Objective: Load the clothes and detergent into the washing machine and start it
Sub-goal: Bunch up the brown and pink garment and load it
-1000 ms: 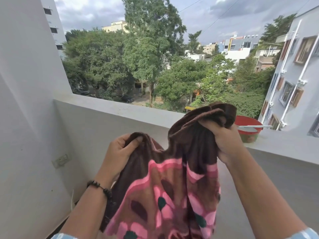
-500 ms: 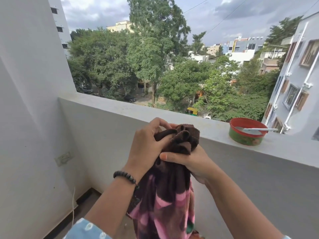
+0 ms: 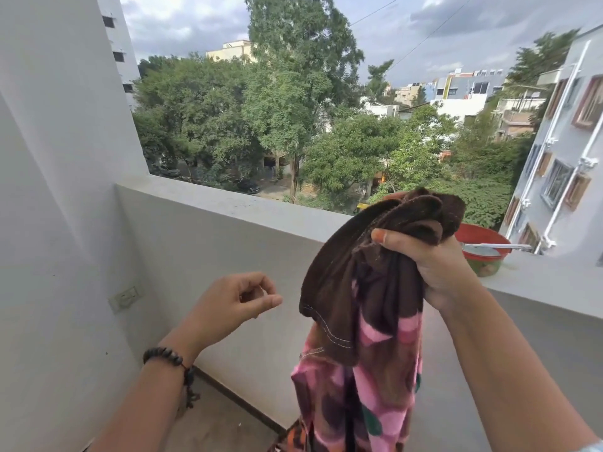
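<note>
the left hand [image 3: 228, 303] has let go of the garment [image 3: 368, 321] it pinched half a second ago and now hovers apart to the left, fingers loosely curled with thumb near forefinger, holding nothing. the right hand [image 3: 437, 269] has lifted, its fingers clenched round the bunched dark brown top of the garment, whose pink-patterned length hangs down past the bottom edge of the view. a beaded bracelet [image 3: 169, 357] circles the left wrist. behind the right hand, partly hidden by the cloth, a red bowl [image 3: 483, 236] with a utensil across it sits on the balcony ledge [image 3: 228, 203]. a wall switch [image 3: 125, 296] is set in the left wall; trees [image 3: 293, 109] and buildings stand beyond the ledge.
</note>
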